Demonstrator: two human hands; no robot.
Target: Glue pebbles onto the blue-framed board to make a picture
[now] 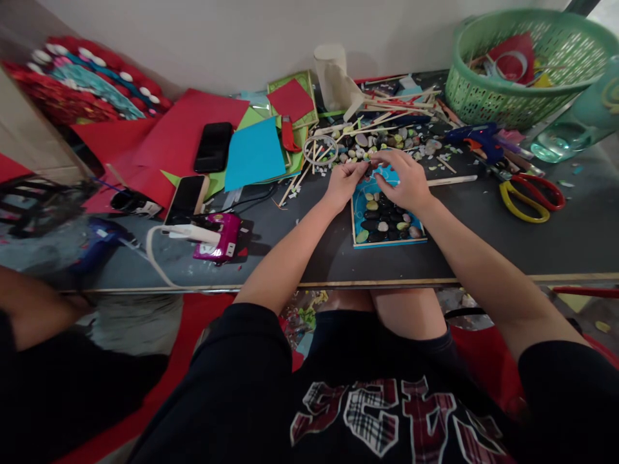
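Note:
A shallow blue frame (358, 219) with pale wooden edges lies in front of me. Black pebbles (383, 212) and several lighter ones fill its near part; white curved lines show on its blue base. Above its far left corner, my left hand (346, 184) pinches a small dark piece, seemingly a black pebble (369, 170). My right hand (406, 180) arches over the frame's far right side. Its thumb and forefinger stand apart, the forefinger tip close to the dark piece. Part of the frame is hidden under the right hand.
Loose pebbles (360, 142) and wooden sticks (387, 109) lie behind the frame. Scissors (525, 198), a blue glue gun (483, 138) and a green basket (512, 103) are on the right. Phones (213, 147), coloured paper and a purple power socket (220, 237) lie left, near another person's arm (39, 303).

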